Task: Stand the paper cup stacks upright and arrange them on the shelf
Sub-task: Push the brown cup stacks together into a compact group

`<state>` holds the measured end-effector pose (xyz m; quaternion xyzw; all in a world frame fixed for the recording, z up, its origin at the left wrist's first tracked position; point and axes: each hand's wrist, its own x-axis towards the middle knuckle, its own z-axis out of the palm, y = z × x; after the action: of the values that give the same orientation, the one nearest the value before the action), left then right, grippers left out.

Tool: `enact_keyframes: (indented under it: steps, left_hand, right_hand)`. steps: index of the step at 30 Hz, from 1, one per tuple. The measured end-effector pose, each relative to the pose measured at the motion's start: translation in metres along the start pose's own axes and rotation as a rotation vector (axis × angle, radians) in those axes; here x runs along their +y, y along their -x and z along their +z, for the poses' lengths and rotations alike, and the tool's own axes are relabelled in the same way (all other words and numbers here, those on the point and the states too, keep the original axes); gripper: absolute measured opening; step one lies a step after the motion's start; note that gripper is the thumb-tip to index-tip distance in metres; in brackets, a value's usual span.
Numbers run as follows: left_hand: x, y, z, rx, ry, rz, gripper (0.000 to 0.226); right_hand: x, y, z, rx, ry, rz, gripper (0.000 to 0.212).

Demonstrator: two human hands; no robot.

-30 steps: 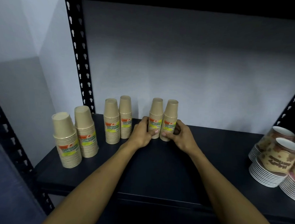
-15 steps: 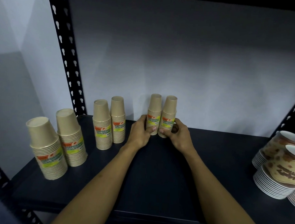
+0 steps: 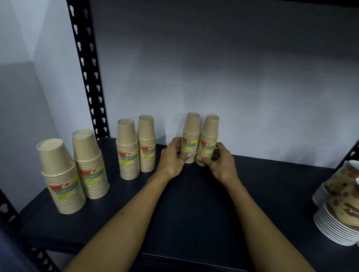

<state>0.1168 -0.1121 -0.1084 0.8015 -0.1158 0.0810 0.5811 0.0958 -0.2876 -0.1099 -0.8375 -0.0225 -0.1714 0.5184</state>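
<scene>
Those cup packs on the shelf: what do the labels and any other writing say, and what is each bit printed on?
"DISPOSABLE TABLEWARE": label on the middle pair of cup stacks.
"DISPOSABLE TABLEWARE": label on the left pair of cup stacks, partly blurred.
"TABLEWARE": label on the held pair of cup stacks, the rest hidden by the hands.
Smaller print on all the labels: too small to read.
Brown lettering on the printed cups: unreadable.

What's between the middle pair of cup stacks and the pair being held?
Only the left hand, gripping the held pair; otherwise bare dark shelf beside the middle pair, head view.
</scene>
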Motion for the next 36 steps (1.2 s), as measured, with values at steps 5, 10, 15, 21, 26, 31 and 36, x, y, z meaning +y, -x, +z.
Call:
enact_keyframes:
  steps: [5, 10, 15, 21, 26, 31, 36]
  left_hand:
    - [0.0001, 0.0002, -0.0008, -0.018, 0.0, 0.0, 0.054]
    - [-0.0008, 0.001, -0.0012, -0.031, 0.01, 0.004, 0.053]
    - [-0.0011, 0.0004, -0.0013, -0.039, -0.003, 0.005, 0.054]
    - [0.0012, 0.003, -0.0023, -0.044, 0.0, 0.004, 0.054]
    - [0.0015, 0.0042, -0.003, -0.041, -0.022, 0.003, 0.054]
    - [0.001, 0.0058, -0.0033, -0.028, -0.024, 0.011, 0.053]
    - [0.0007, 0.006, -0.0032, -0.034, -0.035, 0.007, 0.054]
  right_hand:
    - [-0.0004, 0.0007, -0.0015, 0.005, -0.021, 0.001, 0.06]
    - [0.0004, -0.0004, -0.0018, 0.002, -0.016, -0.008, 0.061]
    - [-0.0006, 0.0006, -0.0021, -0.003, -0.02, -0.011, 0.06]
    - [-0.0005, 0.0015, -0.0029, -0.001, -0.016, -0.007, 0.061]
    - [-0.0003, 0.0012, -0.0032, -0.01, -0.016, -0.01, 0.06]
    - [0.0013, 0.0007, -0.0035, -0.017, -0.021, -0.01, 0.06]
    - [0.0012, 0.0012, -0.0045, -0.029, -0.02, -0.011, 0.058]
